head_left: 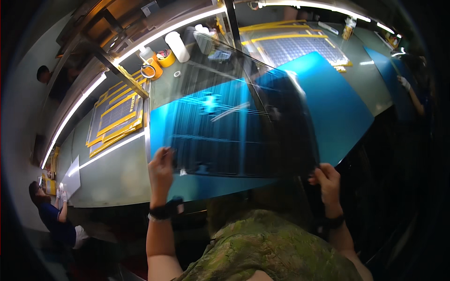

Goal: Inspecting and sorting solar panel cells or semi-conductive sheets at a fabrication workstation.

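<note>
A large dark see-through film sheet (290,145), smeared by motion, is held up in front of me by its two near corners. My left hand (161,168) pinches the near left corner, fingers closed. At the near right corner my right hand (326,180) grips the edge, also closed. Faint lines and lighter streaks show across the film, but its pattern is too blurred to read. Beneath it lies a wide shiny blue sheet (333,103) on the grey-green worktable (110,180), partly seen through the film.
Yellow-edged patterned films (117,114) lie at the left, with more yellow-edged films (295,49) at the back. A white bottle (177,47) and yellow tape rolls (165,58) stand behind. Co-workers handle a pale panel (71,178) at left and another blue sheet (386,70) at right.
</note>
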Action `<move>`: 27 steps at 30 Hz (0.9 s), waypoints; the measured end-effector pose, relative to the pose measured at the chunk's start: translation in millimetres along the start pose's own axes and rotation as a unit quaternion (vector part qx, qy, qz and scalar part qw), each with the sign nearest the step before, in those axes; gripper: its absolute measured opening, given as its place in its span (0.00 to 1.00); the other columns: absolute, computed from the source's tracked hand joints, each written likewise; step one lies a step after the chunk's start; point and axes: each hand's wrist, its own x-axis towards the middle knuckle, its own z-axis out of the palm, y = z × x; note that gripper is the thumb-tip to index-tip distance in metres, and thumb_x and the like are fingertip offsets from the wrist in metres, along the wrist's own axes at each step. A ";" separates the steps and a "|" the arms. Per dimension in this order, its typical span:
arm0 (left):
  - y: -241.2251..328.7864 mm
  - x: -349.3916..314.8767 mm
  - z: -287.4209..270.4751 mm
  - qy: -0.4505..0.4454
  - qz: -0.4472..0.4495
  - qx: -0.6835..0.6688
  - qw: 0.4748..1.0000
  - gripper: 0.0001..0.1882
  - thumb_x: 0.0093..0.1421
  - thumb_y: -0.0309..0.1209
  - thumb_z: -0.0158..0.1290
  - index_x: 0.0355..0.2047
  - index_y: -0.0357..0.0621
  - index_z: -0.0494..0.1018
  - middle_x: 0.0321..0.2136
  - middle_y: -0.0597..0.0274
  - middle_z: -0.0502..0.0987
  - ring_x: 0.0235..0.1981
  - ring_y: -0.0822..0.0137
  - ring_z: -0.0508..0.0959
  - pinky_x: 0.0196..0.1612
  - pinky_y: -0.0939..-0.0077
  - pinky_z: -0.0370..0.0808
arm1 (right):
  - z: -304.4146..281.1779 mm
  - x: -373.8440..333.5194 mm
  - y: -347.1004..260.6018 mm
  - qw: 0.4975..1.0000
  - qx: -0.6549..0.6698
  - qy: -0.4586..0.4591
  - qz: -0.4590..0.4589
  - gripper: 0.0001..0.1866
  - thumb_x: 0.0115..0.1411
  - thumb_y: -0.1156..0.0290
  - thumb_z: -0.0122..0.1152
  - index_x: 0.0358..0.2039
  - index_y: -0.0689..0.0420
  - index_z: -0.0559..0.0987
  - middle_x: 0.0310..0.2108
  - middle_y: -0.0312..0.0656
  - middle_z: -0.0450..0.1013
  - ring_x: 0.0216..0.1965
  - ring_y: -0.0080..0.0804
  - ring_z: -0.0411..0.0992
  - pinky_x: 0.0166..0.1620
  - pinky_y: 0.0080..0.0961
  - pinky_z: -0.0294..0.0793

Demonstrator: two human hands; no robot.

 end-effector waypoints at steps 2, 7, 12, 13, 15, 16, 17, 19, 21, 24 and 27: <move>-38.2 -33.6 -53.9 0.014 -0.122 -0.010 0.992 0.06 0.62 0.29 0.51 0.32 0.38 0.72 0.17 0.69 0.69 0.17 0.80 0.66 0.19 0.85 0.64 | 43.6 5.4 -2.4 0.997 -0.013 -0.073 0.016 0.03 0.59 0.77 0.55 0.32 0.64 0.73 0.23 0.40 0.73 0.22 0.22 0.73 0.25 0.17 0.72; -51.2 -98.9 -87.7 -0.002 -0.333 -0.117 0.936 0.05 0.59 0.26 0.54 0.30 0.42 0.67 0.18 0.73 0.66 0.14 0.82 0.64 0.16 0.88 0.61 | 82.4 0.0 32.7 0.984 -0.132 -0.118 -0.026 0.04 0.56 0.78 0.57 0.27 0.61 0.71 0.21 0.36 0.70 0.20 0.18 0.68 0.25 0.16 0.68; -67.4 -123.9 -88.5 -0.009 -0.350 -0.109 0.930 0.05 0.59 0.25 0.53 0.32 0.42 0.67 0.20 0.72 0.68 0.15 0.82 0.67 0.17 0.89 0.62 | 79.1 -5.1 40.9 0.955 -0.262 -0.100 -0.101 0.07 0.53 0.77 0.60 0.25 0.61 0.70 0.19 0.38 0.67 0.21 0.21 0.64 0.27 0.21 0.65; -68.8 -125.4 -88.1 0.001 -0.346 -0.105 0.933 0.05 0.59 0.25 0.53 0.33 0.42 0.67 0.21 0.72 0.68 0.15 0.82 0.67 0.18 0.89 0.62 | 80.5 -6.0 40.0 0.951 -0.268 -0.098 -0.117 0.08 0.52 0.77 0.61 0.25 0.61 0.70 0.20 0.39 0.66 0.21 0.24 0.64 0.28 0.23 0.65; -72.1 -128.0 -87.1 0.017 -0.341 -0.104 0.934 0.04 0.59 0.24 0.52 0.34 0.42 0.68 0.21 0.72 0.69 0.15 0.82 0.68 0.17 0.89 0.62 | 82.3 -7.5 40.4 0.947 -0.275 -0.096 -0.132 0.08 0.52 0.76 0.61 0.24 0.61 0.70 0.20 0.40 0.64 0.22 0.26 0.63 0.28 0.24 0.65; -72.8 -129.1 -86.8 0.016 -0.343 -0.104 0.934 0.04 0.59 0.24 0.52 0.34 0.42 0.68 0.21 0.72 0.69 0.15 0.82 0.68 0.17 0.89 0.62 | 83.0 -8.0 41.2 0.947 -0.276 -0.100 -0.130 0.08 0.51 0.76 0.61 0.24 0.61 0.69 0.20 0.40 0.64 0.23 0.28 0.63 0.29 0.25 0.65; -73.1 -130.2 -86.4 0.023 -0.340 -0.105 0.934 0.04 0.59 0.24 0.52 0.34 0.42 0.68 0.20 0.72 0.69 0.15 0.82 0.68 0.17 0.89 0.62 | 83.2 -8.2 42.1 0.946 -0.277 -0.105 -0.128 0.08 0.51 0.76 0.62 0.24 0.60 0.69 0.21 0.40 0.64 0.23 0.30 0.64 0.29 0.25 0.65; -73.8 -131.6 -86.5 0.029 -0.338 -0.104 0.935 0.04 0.59 0.24 0.53 0.34 0.41 0.69 0.20 0.72 0.69 0.14 0.82 0.68 0.17 0.89 0.62 | 84.1 -7.6 44.5 0.939 -0.290 -0.101 -0.154 0.08 0.51 0.77 0.61 0.24 0.60 0.69 0.22 0.40 0.64 0.23 0.31 0.64 0.29 0.26 0.65; -75.3 -132.8 -86.4 0.039 -0.331 -0.105 0.937 0.04 0.59 0.24 0.53 0.33 0.41 0.68 0.21 0.70 0.69 0.14 0.81 0.69 0.15 0.88 0.62 | 84.0 -5.9 47.2 0.931 -0.302 -0.099 -0.179 0.09 0.50 0.77 0.61 0.24 0.60 0.68 0.22 0.40 0.64 0.23 0.33 0.65 0.28 0.26 0.65; -71.7 -130.2 -83.8 0.043 -0.323 -0.103 0.940 0.04 0.60 0.24 0.53 0.33 0.41 0.68 0.21 0.70 0.69 0.14 0.81 0.69 0.15 0.88 0.62 | 83.8 -3.5 49.5 0.917 -0.311 -0.090 -0.233 0.09 0.50 0.78 0.61 0.25 0.60 0.68 0.23 0.41 0.64 0.24 0.35 0.66 0.29 0.28 0.65; -73.9 -130.7 -82.3 0.050 -0.325 -0.105 0.939 0.04 0.60 0.24 0.53 0.34 0.41 0.68 0.21 0.70 0.70 0.14 0.81 0.69 0.16 0.89 0.63 | 85.8 -3.9 49.9 0.926 -0.301 -0.090 -0.209 0.09 0.51 0.78 0.61 0.25 0.60 0.68 0.21 0.42 0.65 0.23 0.34 0.66 0.28 0.28 0.65</move>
